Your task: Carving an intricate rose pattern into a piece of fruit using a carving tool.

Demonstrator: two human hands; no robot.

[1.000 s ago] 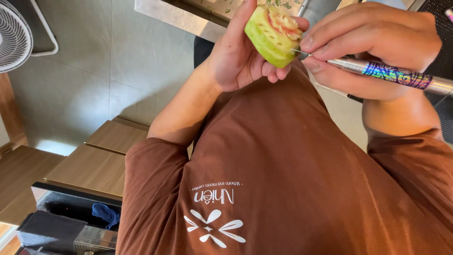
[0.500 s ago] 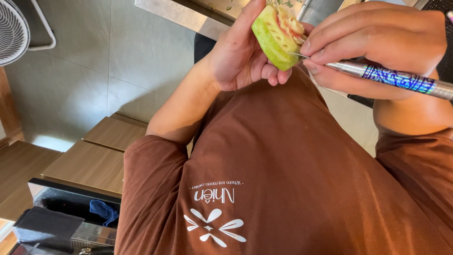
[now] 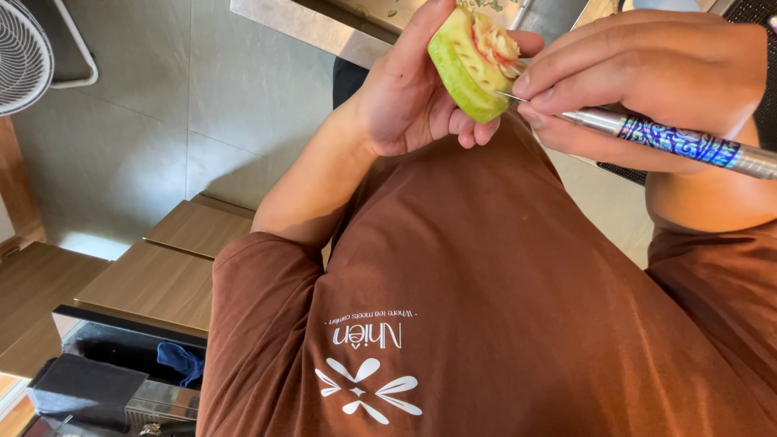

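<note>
My left hand [image 3: 413, 97] grips a green fruit piece [image 3: 463, 69] with carved pale and pink flesh, held up near the top of the view. My right hand [image 3: 639, 73] holds a thin carving knife with a blue patterned metal handle [image 3: 680, 142]; its fine blade tip touches the fruit's rim on the right side. Both hands are close together above my brown shirt [image 3: 486, 307].
A steel counter edge [image 3: 299, 24] runs along the top. Grey tiled floor [image 3: 162, 121], a white fan [image 3: 24, 57] at far left, wooden steps [image 3: 154, 275] and a dark box with a blue cloth [image 3: 178, 360] at lower left.
The fruit and both hands have shifted slightly up and right in view. The knife tip stays at the fruit's edge.
</note>
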